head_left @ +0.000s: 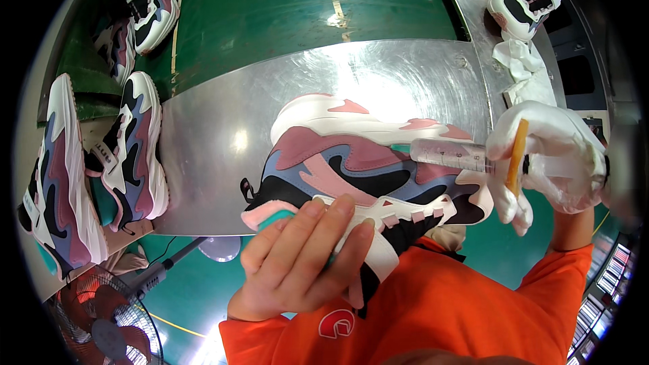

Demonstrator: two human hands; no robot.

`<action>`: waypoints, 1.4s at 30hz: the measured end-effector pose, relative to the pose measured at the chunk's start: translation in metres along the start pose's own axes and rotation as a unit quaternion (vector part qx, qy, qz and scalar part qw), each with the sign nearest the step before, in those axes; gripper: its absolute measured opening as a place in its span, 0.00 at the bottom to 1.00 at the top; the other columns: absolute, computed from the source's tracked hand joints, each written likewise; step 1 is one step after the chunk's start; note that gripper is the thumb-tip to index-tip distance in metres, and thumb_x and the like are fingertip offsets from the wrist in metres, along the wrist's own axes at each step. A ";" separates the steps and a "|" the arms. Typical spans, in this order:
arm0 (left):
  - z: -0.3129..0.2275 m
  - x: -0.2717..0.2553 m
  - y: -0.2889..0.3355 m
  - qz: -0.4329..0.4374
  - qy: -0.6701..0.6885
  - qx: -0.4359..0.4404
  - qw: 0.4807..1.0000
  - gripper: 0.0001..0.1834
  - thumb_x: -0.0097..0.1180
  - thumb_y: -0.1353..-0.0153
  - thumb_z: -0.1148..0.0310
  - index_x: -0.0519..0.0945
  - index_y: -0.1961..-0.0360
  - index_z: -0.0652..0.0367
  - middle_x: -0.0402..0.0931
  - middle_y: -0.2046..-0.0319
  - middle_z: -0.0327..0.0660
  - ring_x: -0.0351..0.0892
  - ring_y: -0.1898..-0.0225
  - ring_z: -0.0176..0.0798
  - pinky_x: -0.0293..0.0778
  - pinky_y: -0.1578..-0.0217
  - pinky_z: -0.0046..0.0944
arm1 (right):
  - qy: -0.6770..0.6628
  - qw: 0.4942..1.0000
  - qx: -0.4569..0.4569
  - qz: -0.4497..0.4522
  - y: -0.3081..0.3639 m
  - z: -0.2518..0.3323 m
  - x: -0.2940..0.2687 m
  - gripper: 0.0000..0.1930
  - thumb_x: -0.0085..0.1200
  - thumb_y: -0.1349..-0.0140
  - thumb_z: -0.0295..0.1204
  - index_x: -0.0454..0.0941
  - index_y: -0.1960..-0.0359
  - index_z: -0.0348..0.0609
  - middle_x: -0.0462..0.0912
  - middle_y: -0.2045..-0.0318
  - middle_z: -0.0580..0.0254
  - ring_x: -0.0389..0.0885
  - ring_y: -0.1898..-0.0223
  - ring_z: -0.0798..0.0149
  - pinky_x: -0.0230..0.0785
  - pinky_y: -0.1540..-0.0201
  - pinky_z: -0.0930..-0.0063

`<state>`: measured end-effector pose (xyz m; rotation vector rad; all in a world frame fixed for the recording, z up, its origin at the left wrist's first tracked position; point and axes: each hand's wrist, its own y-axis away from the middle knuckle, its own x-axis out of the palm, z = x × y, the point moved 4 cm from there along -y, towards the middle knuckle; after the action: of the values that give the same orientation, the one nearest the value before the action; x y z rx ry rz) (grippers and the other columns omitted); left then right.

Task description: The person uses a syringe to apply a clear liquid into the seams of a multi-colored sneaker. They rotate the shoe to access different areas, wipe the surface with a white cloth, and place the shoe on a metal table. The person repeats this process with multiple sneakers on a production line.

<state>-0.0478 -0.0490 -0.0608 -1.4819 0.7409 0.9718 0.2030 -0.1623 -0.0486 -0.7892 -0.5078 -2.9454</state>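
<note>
A sneaker [351, 162] in mauve, pink, blue-grey, black and white lies on its side over the metal table, its white sole turned away from me. My bare left hand [304, 250] grips it by the tongue and collar, fingers pressed on the white lacing strip. In a white glove, my right hand [554, 162] is closed round a clear syringe [449, 153], with an orange band [517, 155] across the glove. The syringe's green tip [400, 149] reaches the seam between the upper and the sole; whether it touches cannot be made out.
More sneakers [138, 152] of this kind stand at the left. One sneaker [524, 8] is at the far right beside a white crumpled cloth [524, 64]. Beyond the metal table [209, 142] runs a green belt [263, 13]. A fan [105, 328] stands at lower left.
</note>
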 end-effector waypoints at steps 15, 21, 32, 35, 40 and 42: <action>0.003 0.003 -0.005 -0.055 0.031 0.022 0.998 0.13 0.58 0.47 0.71 0.83 0.59 0.45 0.82 0.56 0.36 0.77 0.54 0.38 0.74 0.63 0.30 | -0.013 0.999 0.030 -0.042 0.020 0.006 0.002 0.46 0.68 0.56 0.49 0.60 0.48 0.18 0.78 0.71 0.35 0.81 0.78 0.54 0.77 0.78 0.69; 0.002 0.003 -0.007 -0.053 0.038 0.015 0.998 0.14 0.61 0.49 0.72 0.84 0.60 0.45 0.80 0.54 0.36 0.75 0.53 0.38 0.73 0.62 0.30 | -0.023 0.999 0.001 -0.037 0.031 0.001 -0.002 0.44 0.68 0.56 0.48 0.62 0.49 0.20 0.78 0.70 0.38 0.80 0.77 0.55 0.77 0.77 0.69; -0.004 0.001 -0.012 -0.034 0.010 -0.009 0.999 0.15 0.66 0.50 0.69 0.81 0.59 0.44 0.79 0.52 0.33 0.75 0.52 0.38 0.70 0.57 0.33 | -0.056 0.996 -0.057 -0.031 0.049 -0.011 -0.016 0.41 0.68 0.57 0.46 0.65 0.49 0.23 0.77 0.70 0.44 0.79 0.75 0.58 0.76 0.75 0.69; -0.006 -0.001 -0.013 -0.023 0.006 -0.023 0.999 0.18 0.67 0.50 0.69 0.80 0.56 0.44 0.79 0.53 0.33 0.76 0.52 0.38 0.69 0.57 0.34 | -0.067 0.994 -0.079 -0.028 0.057 -0.015 -0.021 0.40 0.68 0.57 0.45 0.66 0.49 0.24 0.77 0.70 0.45 0.79 0.74 0.59 0.76 0.75 0.70; -0.010 0.000 -0.014 -0.018 0.002 -0.030 0.999 0.15 0.63 0.46 0.67 0.80 0.55 0.47 0.79 0.52 0.35 0.76 0.52 0.38 0.66 0.53 0.36 | -0.085 0.990 -0.113 -0.021 0.065 -0.024 -0.029 0.39 0.68 0.57 0.44 0.68 0.49 0.26 0.77 0.69 0.48 0.78 0.73 0.60 0.75 0.74 0.70; -0.010 0.000 -0.014 -0.020 -0.004 -0.027 0.999 0.14 0.62 0.45 0.66 0.79 0.55 0.48 0.79 0.52 0.35 0.76 0.52 0.38 0.65 0.53 0.36 | -0.092 0.987 -0.127 -0.020 0.068 -0.028 -0.032 0.39 0.68 0.57 0.44 0.68 0.49 0.26 0.77 0.69 0.49 0.78 0.73 0.61 0.75 0.74 0.70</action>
<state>-0.0341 -0.0571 -0.0544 -1.5332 0.6812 0.9741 0.2260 -0.2368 -0.0669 -1.0954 -0.1575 -3.0281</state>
